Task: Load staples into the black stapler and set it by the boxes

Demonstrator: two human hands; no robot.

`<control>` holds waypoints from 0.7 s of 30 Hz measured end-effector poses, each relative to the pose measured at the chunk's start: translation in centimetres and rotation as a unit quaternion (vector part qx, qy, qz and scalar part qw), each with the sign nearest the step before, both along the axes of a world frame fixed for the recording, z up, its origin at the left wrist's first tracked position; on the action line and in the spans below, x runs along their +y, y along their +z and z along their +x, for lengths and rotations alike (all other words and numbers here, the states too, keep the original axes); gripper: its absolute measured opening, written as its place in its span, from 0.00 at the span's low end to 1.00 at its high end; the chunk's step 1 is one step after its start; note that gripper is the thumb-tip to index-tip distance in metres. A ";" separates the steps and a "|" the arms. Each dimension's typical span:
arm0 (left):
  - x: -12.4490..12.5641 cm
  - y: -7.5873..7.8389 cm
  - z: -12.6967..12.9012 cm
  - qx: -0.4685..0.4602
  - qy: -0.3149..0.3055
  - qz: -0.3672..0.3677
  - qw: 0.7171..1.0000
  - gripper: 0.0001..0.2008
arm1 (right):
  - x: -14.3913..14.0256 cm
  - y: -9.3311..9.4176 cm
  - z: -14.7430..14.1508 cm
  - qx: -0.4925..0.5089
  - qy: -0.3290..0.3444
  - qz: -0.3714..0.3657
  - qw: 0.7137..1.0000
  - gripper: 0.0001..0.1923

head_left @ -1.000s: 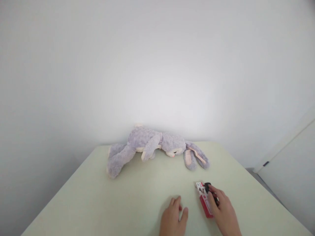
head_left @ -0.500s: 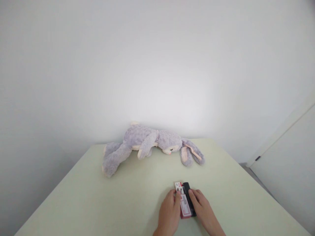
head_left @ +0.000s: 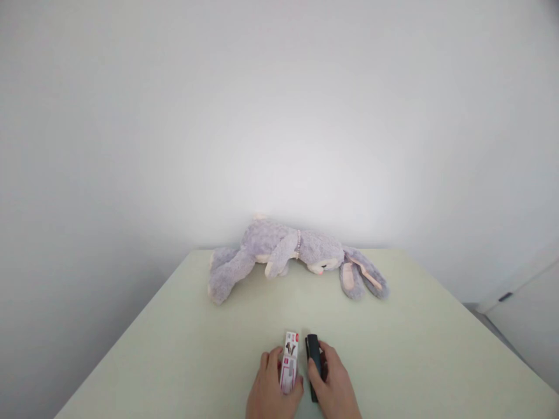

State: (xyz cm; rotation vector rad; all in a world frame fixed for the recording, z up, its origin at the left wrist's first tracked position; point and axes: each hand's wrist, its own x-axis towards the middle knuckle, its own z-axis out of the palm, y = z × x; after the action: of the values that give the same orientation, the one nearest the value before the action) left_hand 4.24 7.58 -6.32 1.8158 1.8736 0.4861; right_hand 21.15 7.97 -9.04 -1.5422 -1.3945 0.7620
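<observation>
My left hand (head_left: pixel 271 391) grips a small red-and-white printed box (head_left: pixel 289 362) near the front edge of the pale green table (head_left: pixel 174 343). Right beside it, my right hand (head_left: pixel 334 387) holds a slim black device (head_left: pixel 312 356), about the size of a small stapler, that lies on the table. The box and the black device are a little apart, side by side. A grey-purple plush rabbit (head_left: pixel 292 256) with long ears lies on its side at the far end of the table, well beyond both hands.
A plain white wall stands right behind the table. At the right a white door or panel (head_left: pixel 524 302) with a small dark handle is seen past the table's right edge.
Both hands have brought the box and the black device leftwards and nearer to me. The left hand now holds the box apart from the black device, which the right hand keeps.
</observation>
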 end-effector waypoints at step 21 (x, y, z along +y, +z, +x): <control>1.8 -3.0 -9.5 -0.014 0.000 0.148 0.989 0.20 | -1.4 -1.4 2.7 -0.013 -0.034 -0.015 0.999 0.26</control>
State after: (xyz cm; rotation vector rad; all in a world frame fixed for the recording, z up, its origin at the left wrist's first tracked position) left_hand -5.25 9.42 -9.28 1.9812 1.8616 0.8241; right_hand 23.88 6.60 -10.43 -1.6194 -1.3469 0.7265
